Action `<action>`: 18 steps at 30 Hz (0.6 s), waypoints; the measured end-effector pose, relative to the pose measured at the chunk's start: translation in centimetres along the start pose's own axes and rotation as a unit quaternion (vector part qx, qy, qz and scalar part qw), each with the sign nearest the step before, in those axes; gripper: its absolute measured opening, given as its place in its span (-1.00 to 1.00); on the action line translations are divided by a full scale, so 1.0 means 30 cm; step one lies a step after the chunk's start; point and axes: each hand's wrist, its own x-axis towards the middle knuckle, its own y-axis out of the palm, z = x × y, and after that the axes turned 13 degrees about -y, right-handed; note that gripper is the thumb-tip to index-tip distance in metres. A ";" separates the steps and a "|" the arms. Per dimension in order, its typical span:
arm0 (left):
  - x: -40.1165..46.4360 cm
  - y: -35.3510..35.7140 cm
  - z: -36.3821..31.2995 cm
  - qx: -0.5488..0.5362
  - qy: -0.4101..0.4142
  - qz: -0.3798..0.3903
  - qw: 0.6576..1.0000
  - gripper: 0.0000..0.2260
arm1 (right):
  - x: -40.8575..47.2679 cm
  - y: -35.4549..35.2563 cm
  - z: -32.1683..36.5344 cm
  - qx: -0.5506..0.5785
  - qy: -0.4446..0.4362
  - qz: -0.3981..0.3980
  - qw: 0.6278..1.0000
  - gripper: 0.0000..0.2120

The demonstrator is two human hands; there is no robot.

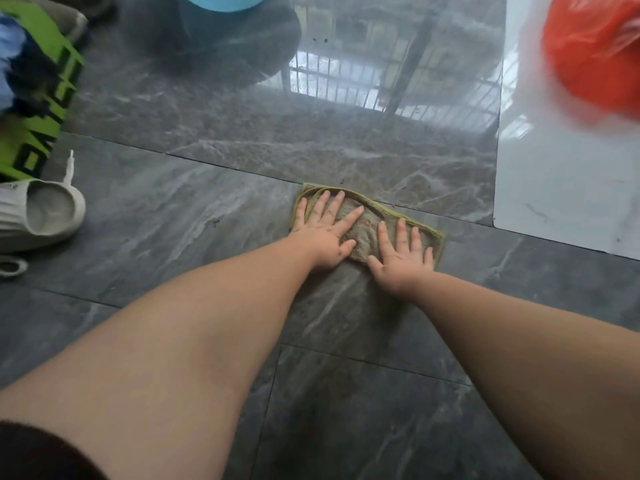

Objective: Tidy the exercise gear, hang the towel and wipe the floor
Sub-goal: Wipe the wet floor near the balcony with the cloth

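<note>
Both hands press flat on a grey cloth lying on the dark marble floor: left hand and right hand, fingers straight and spread. The hands hide much of the cloth. A blurred orange bag and a pale shoe are cut off at the edges.

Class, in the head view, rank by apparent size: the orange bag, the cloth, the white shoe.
1. Orange bag, cut off by the frame edge.
2. Cloth and white shoe look alike; hands cover part of the cloth, so no ranking.
</note>
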 end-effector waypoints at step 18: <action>-0.950 0.497 0.385 -0.029 -0.049 0.022 0.998 -0.39 | -0.641 0.424 0.322 -0.086 -0.240 0.179 0.950 -0.37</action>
